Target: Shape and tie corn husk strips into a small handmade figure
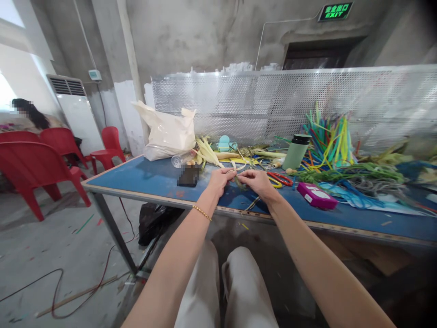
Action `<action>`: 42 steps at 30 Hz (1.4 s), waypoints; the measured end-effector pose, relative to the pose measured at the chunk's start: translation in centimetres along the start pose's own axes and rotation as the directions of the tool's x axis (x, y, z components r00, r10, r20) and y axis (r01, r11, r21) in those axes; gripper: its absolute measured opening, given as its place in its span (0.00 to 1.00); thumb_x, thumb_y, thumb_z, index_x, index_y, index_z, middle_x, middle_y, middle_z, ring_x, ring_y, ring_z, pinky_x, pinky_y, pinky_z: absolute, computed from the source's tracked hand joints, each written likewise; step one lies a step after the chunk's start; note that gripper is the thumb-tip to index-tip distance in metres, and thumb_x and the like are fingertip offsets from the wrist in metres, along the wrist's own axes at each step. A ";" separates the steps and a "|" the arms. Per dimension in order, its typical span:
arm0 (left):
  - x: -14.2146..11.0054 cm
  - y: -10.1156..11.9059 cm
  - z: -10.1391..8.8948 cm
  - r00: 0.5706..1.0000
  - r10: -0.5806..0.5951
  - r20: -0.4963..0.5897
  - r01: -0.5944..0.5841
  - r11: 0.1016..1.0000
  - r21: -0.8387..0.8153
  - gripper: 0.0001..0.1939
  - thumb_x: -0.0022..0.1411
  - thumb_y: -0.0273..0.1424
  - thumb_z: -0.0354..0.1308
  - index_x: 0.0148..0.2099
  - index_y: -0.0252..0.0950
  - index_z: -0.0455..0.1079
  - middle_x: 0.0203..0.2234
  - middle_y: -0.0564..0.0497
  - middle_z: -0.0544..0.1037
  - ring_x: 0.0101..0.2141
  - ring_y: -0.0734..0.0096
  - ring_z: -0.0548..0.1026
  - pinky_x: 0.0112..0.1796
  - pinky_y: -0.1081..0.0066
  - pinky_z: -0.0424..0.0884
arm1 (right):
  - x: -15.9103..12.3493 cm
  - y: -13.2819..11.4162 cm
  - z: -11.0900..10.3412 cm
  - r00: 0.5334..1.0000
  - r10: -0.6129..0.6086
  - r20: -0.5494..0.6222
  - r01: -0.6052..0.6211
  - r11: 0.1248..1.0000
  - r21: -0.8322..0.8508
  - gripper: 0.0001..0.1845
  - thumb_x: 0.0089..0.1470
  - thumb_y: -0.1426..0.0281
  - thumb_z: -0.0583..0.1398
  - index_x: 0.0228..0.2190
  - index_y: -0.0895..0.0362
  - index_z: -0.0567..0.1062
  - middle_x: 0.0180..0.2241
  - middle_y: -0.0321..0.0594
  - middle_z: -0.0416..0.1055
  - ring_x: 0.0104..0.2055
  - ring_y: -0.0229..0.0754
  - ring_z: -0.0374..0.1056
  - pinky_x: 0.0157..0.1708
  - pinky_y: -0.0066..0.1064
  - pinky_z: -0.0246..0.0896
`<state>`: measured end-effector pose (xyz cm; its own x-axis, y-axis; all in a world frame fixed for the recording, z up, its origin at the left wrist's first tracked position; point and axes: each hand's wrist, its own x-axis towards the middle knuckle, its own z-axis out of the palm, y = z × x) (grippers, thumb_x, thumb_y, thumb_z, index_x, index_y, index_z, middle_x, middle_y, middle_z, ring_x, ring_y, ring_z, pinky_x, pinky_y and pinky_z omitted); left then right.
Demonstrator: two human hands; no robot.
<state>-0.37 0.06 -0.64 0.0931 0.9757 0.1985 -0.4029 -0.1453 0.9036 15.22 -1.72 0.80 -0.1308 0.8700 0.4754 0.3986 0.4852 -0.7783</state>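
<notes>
My left hand (221, 180) and my right hand (257, 182) are close together above the front edge of the blue table (126, 177). Both have fingers pinched on a thin, pale-green plant strip (240, 183), which looks like corn husk and spans the small gap between them. The fingers hide part of it. Just behind the hands lie pale husks (209, 152). Right of my right hand rest red-handled scissors (282, 179) and a yellow loop-shaped handle (275, 182). A dark, blurred-out flat object (188, 176) lies left of my left hand.
A cream bag (169, 134) and a clear bottle (181, 159) stand at the back left. To the right are a green flask (296, 154), a purple box (317, 196), colourful strips (332, 141) and green cords (362, 171). Red chairs (41, 168) and a seated person are at left.
</notes>
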 end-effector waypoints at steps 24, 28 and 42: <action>-0.9 0.0 0.5 0.994 0.016 0.112 -0.034 0.987 0.157 0.12 0.48 0.28 0.71 0.36 0.28 0.79 0.23 0.50 0.77 0.22 0.80 0.66 0.26 0.75 0.62 | 0.0 -0.8 -0.1 0.979 0.201 0.038 -0.197 0.877 0.438 0.25 0.30 0.53 0.74 0.22 0.58 0.74 0.21 0.38 0.72 0.17 0.31 0.59 0.15 0.24 0.53; -1.0 0.1 0.5 0.990 0.000 0.143 -0.016 0.994 0.112 0.12 0.47 0.31 0.72 0.32 0.27 0.77 0.21 0.51 0.74 0.21 0.81 0.65 0.25 0.75 0.61 | -0.1 -1.0 -0.1 0.987 0.156 0.042 -0.160 0.897 0.413 0.26 0.34 0.50 0.72 0.24 0.58 0.75 0.22 0.40 0.74 0.18 0.32 0.59 0.15 0.25 0.53; -0.2 0.4 -0.1 0.994 -0.107 0.017 0.108 0.988 -0.113 0.05 0.47 0.22 0.68 0.26 0.30 0.73 0.19 0.52 0.73 0.20 0.80 0.64 0.24 0.74 0.59 | 0.4 0.2 -0.1 0.928 0.344 -0.143 -0.295 0.912 0.285 0.25 0.46 0.48 0.68 0.27 0.58 0.74 0.34 0.49 0.77 0.22 0.36 0.69 0.13 0.24 0.60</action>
<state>-0.62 -0.22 -0.37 0.1511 0.9827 0.1074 -0.4905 -0.0198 0.8712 15.39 -1.25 0.90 0.1453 0.9619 0.2316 0.1433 0.2111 -0.9669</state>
